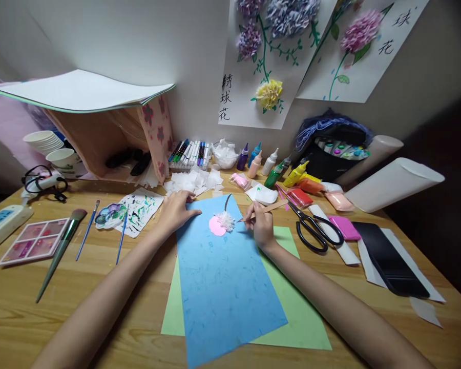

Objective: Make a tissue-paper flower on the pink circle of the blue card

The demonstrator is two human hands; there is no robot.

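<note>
A blue paper sheet [223,287] lies on a light green sheet [303,318] on the wooden desk. Near its top sits a pink clay disc [216,226] with white tissue tufts [226,220] pressed on it and a dark drawn stem above. My left hand [175,210] rests flat on the blue sheet's top left corner. My right hand [260,224] grips a thin wooden stick [267,208], its tip pointing at the tufts.
Black scissors [314,229] and a black phone [388,259] lie to the right. Paint bottles [271,163], markers [190,154] and cut tissue pieces [194,180] stand at the back. Brushes [86,230], a palette [34,240] and a power strip [2,221] lie left.
</note>
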